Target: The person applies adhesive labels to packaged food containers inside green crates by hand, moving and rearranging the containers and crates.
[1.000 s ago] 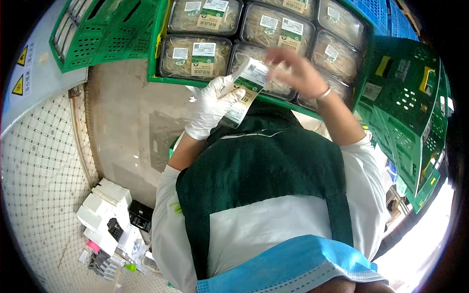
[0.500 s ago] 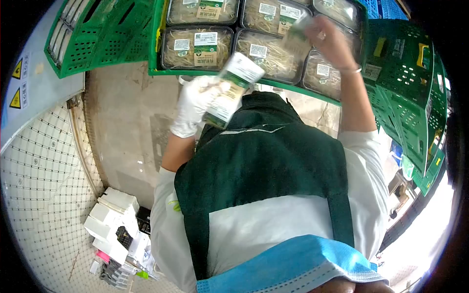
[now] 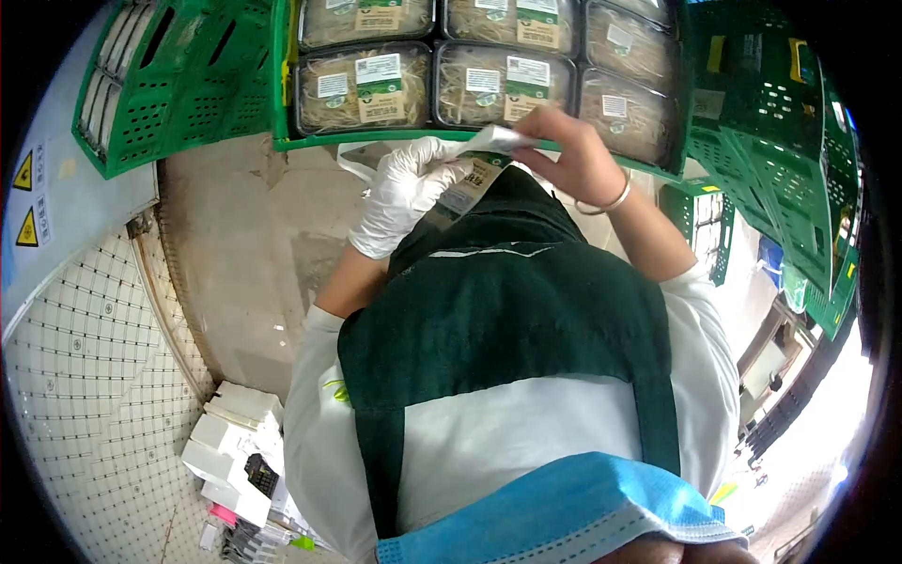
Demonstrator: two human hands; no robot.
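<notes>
My left hand (image 3: 402, 193), in a white glove, is closed around a stack of printed labels (image 3: 467, 188) in front of the green apron. With thumb and fingers together, my bare right hand (image 3: 573, 155) pinches the bent-up white end of a label (image 3: 496, 141) at the stack's top. Just beyond both hands, clear-lidded packs of pale sprouts fill a green crate. The front left pack (image 3: 364, 89) and front middle pack (image 3: 505, 86) carry a white sticker and a green-and-brown label. On the front right pack (image 3: 628, 117) only a small white sticker shows.
The green crate's front rim (image 3: 329, 141) runs close beyond my hands. Another green crate (image 3: 178, 89) stands at the left, and stacked green crates (image 3: 770, 160) rise at the right. White boxes (image 3: 230, 442) sit low at the left.
My right hand has come back from above the crate to the labels in my left hand. A green-and-brown label now lies on the front middle pack, where only a white sticker showed.
</notes>
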